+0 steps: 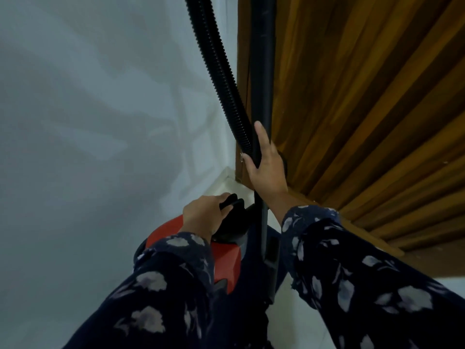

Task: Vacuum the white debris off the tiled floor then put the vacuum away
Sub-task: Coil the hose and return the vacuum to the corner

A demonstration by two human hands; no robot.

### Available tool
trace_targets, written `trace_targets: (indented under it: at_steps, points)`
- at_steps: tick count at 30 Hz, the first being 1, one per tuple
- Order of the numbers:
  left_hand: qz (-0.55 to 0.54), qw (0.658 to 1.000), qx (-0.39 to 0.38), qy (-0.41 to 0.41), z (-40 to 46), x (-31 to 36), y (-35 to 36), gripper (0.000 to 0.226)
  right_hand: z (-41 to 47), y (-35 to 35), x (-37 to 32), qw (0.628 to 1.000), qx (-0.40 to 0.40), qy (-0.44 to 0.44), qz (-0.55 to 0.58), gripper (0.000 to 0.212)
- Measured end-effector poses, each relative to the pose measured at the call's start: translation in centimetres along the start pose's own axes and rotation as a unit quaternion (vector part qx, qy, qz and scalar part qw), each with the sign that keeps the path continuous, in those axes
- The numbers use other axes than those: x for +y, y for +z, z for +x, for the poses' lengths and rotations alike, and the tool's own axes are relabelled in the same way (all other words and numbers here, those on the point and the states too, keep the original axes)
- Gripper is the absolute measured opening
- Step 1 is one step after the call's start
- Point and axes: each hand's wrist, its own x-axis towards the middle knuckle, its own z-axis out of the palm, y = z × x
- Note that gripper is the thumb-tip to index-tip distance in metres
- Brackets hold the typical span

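Red-bodied canister vacuum [224, 258] parked in corner at 6 o'clock, likely stowing. Left hand [205, 216] grip closed on its black top handle [232, 201], steadying. Right hand [266, 167] grip wraps rigid black wand [261, 71], keeping it upright against brown wooden door [364, 96]; ribbed black hose [221, 71] beside.

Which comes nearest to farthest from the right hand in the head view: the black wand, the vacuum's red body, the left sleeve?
1. Black wand: in the right hand, upright against the wooden door.
2. Red body: below and left of it, under the left hand, which grips the black handle.
3. Left sleeve: lowest, at bottom left.
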Motion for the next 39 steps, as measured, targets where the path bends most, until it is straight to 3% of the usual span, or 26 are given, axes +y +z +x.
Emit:
trace_targets:
  at_steps: [8,19,28,33,37,39]
  points:
    - [0.000,1.000,0.020,-0.008,11.5,-2.8,7.5,0.046,5.0,9.1,8.9,1.000,0.011,0.018,-0.014,0.075]
    - [-0.011,0.997,0.074,0.022,23.6,-8.2,19.1,0.047,6.5,22.1,16.3,0.996,0.079,-0.033,0.024,0.079]
    - [-0.055,0.994,0.097,0.013,28.9,-12.7,27.2,0.049,8.3,25.0,18.5,0.984,0.167,-0.057,-0.025,0.083]
    - [-0.076,0.995,0.062,0.022,29.5,-12.4,30.2,0.054,8.4,25.4,19.1,0.985,0.164,-0.053,-0.027,0.085]
    - [-0.063,0.993,0.097,0.031,30.2,-12.6,30.3,0.054,9.0,25.8,19.6,0.982,0.177,-0.072,-0.008,0.080]
    - [-0.067,0.995,0.067,0.032,30.5,-13.0,30.8,0.055,8.8,26.3,19.8,0.981,0.180,-0.071,-0.005,0.078]
